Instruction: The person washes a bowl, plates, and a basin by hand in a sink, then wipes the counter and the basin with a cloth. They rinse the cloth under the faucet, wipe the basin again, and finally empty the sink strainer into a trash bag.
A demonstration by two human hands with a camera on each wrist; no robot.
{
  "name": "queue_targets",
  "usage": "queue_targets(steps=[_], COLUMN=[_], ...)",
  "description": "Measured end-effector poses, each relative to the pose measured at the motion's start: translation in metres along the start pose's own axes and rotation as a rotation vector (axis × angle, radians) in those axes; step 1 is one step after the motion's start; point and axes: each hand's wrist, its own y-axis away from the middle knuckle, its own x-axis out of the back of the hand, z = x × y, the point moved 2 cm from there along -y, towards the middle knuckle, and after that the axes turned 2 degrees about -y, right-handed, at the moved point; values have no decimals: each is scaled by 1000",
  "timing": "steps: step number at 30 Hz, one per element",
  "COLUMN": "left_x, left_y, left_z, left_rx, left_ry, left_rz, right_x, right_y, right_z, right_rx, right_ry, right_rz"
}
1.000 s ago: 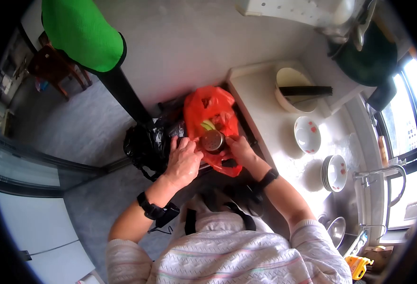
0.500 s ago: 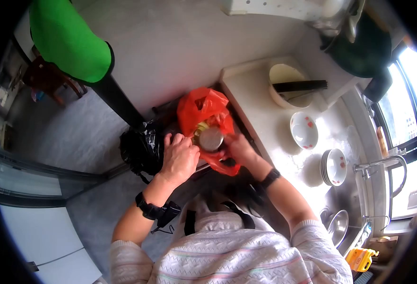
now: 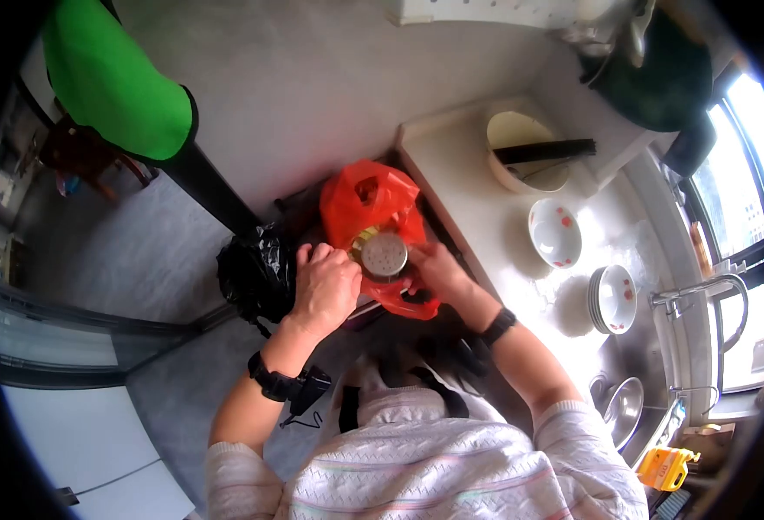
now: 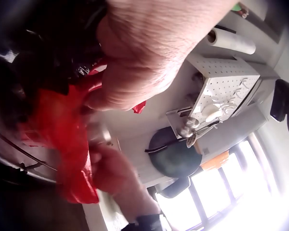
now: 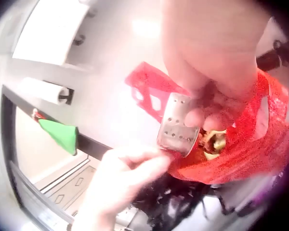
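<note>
A round perforated metal strainer [image 3: 385,256] is held over the open mouth of a red plastic bag [image 3: 369,198]. My right hand [image 3: 434,270] grips the strainer [image 5: 179,126] by its rim, with its holed bottom turned outward. Yellowish food scraps [image 5: 213,142] lie in the bag [image 5: 250,144] just under it. My left hand [image 3: 326,286] is curled on the bag's edge right beside the strainer. In the left wrist view red plastic [image 4: 62,130] bunches out of that hand [image 4: 149,57].
A black plastic bag [image 3: 256,273] sits left of the red one. The counter [image 3: 469,186] to the right carries a cream bowl with black chopsticks [image 3: 529,152], a small bowl [image 3: 555,232] and stacked bowls [image 3: 611,299]. A faucet [image 3: 702,290] stands further right. A green cloth [image 3: 109,82] hangs at upper left.
Both hands stay at the mouth of the red bag with the strainer between them. The view has shifted slightly; the strainer's holed face shows clearly again after a blurred moment.
</note>
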Motion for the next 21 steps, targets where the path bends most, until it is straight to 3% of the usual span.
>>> queue_targets(steps=[2,3,6,21], left_x=[2,2,-3,-10], left_y=[-4,-5,-2,-19], left_z=[-1,-3,-4,3], left_rx=[-7,-6,29,28], left_ry=[-10,-17,17,11], left_rz=[9,10,-13,36], right_x=[15,-2,-5,-7], right_y=[-16,3,7,19], right_z=[28,4,-3,-7], right_rx=[227,-31,13,171], right_ry=[805,382,178,286], right_rz=[295,202,85,82])
